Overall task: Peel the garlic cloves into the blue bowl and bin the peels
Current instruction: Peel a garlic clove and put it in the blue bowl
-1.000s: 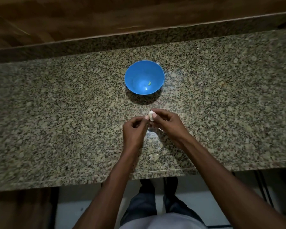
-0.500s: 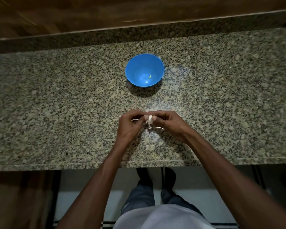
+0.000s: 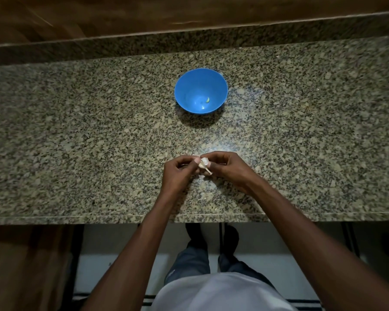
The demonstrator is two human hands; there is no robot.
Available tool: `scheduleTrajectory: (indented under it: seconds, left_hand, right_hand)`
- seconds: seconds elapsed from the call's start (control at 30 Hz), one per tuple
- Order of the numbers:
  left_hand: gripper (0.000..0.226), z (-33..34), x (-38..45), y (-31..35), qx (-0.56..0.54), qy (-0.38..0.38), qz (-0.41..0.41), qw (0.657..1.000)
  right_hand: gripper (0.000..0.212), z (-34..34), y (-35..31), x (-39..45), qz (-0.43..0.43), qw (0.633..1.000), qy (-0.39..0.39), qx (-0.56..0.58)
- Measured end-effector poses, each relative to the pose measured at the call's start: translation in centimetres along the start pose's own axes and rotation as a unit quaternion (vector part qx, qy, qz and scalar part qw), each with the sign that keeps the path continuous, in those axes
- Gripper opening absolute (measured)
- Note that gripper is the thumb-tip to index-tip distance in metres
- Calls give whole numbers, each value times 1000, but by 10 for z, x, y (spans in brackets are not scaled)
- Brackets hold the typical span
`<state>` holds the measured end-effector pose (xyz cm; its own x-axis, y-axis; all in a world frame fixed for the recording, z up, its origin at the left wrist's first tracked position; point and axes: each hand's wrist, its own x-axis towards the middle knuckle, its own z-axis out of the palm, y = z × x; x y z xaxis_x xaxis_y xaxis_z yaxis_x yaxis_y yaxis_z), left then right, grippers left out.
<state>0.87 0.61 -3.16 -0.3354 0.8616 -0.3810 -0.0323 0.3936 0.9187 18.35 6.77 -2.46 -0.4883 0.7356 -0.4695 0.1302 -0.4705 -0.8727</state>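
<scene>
While pinched between both hands just above the near edge of the worktop [image 3: 76, 135], roughly at mid-length, being stripped of skin: one garlic clove [image 3: 204, 163], pale and papery, with a thin stalk or curl of peel poking down towards the near edge. On the left side of it, the left hand [image 3: 177, 173], fingers curled in, thumb and forefinger tips nipping the clove's left flank, apparently catching at the skin. On the right side, the right hand [image 3: 228, 168], likewise curled, thumb and fingers clamped on the clove's other flank to steady it. Neither hand spread flat, neither resting on the stone.

Farther back, towards the far edge and slightly left of the hands' line, well apart from them: the blue bowl [image 3: 184, 86], upright, holding one small yellowish-green scrap near its bottom, too small to tell whether clove or sprout.

Judged from this: peeling step under way, skin not yet clearly off, clove not yet bowled. Next move likely calling for a firm hold by the right hand while the left tears the loosened skin away, then a reach forward to drop the bare clove into the bowl, with the peel kept back for binning. No bin in view, so its whereabouts unknown. Dim light, fine detail of the skin hard to make out.
</scene>
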Motion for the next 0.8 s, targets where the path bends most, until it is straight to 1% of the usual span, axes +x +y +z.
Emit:
scheduleTrajectory:
  seconds: [0.1, 0.23, 0.3, 0.4, 0.47, 0.53, 0.6, 0.7, 0.73, 0.8]
  left_hand:
    - [13, -8, 6, 0, 17, -20, -13, 1000]
    - [18, -15, 14, 7, 12, -57, -59, 997]
    - [15, -16, 16, 11, 30, -69, -62, 995]
    - [12, -18, 19, 15, 54, -74, -39, 995]
    - [21, -19, 20, 17, 62, -91, -16, 994]
    - [30, -17, 22, 18, 79, -120, 15, 989]
    - [29, -14, 25, 18, 100, -129, 34, 986]
    - [12, -11, 28, 12, 136, -105, 61, 983]
    - [12, -11, 28, 11, 150, -100, 70, 981]
    - [26, -10, 29, 8, 179, -92, 79, 976]
  right_hand:
    - [29, 5, 0, 1, 0, 1000, -4, -12]
    - [27, 7, -1, 1, -3, 1000, -4, -26]
    - [26, 9, -2, 2, -6, 999, -2, -37]
    - [21, 13, -4, 5, -11, 997, 37, -69]
    - [19, 14, -5, 7, -7, 993, 74, -95]
    - [22, 15, -7, 8, -3, 988, 90, -122]
    - [28, 15, -8, 7, 8, 985, 94, -144]
    - [29, 15, -9, 2, 12, 983, 85, -160]
    - [28, 16, -10, 0, 11, 983, 78, -164]
    - [25, 17, -10, -4, 16, 984, 70, -162]
